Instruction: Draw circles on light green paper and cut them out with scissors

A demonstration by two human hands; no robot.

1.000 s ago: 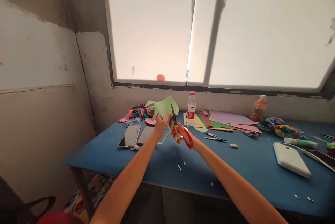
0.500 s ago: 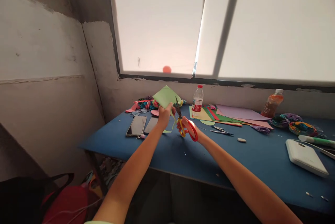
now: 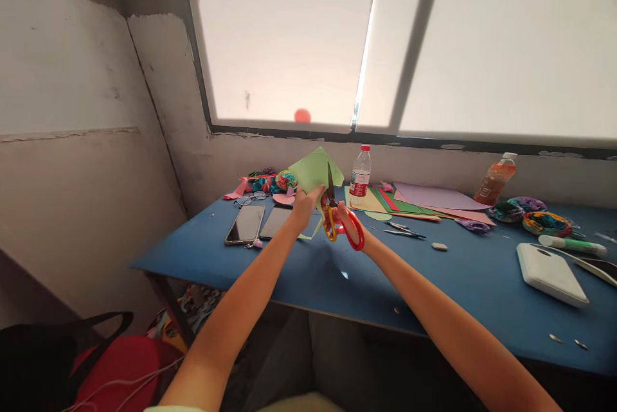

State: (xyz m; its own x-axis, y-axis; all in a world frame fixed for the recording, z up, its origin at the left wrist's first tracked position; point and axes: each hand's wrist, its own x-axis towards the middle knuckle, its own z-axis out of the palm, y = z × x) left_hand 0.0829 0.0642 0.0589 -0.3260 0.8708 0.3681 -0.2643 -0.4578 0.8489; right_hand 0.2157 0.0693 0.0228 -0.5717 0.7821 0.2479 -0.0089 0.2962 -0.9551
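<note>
Head view: a pale green sheet of paper [image 3: 315,173] is pinched at its lower edge by the left hand [image 3: 304,204], the fingers pressed together on it, so that most of the sheet stands up above and slightly beyond the grip. A thin green strip hangs down from the sheet just below the fingers. A pair of scissors with red and yellow plastic handles [image 3: 340,219] is held by the right hand [image 3: 343,222], the fingers closed through the loops; the dark blades rise from the grip and meet the right-hand edge of the sheet, just beside the left hand. Whether the blades are parted cannot be told. Both hands are held above a blue tabletop [image 3: 448,280], close together.

Left of the paper grip, two dark smartphones [image 3: 245,223] are laid flat side by side, with a pair of spectacles [image 3: 251,197] and a heap of multicoloured paper rosettes [image 3: 270,182] beyond them. Just beyond the scissor grip a clear plastic water bottle with a red cap [image 3: 360,172] is stood upright, and to its right a fan of coloured paper sheets [image 3: 424,201] is spread. Far to the right of both grips, a bottle of orange drink [image 3: 496,178] and a white rectangular case [image 3: 551,274] are seen.
</note>
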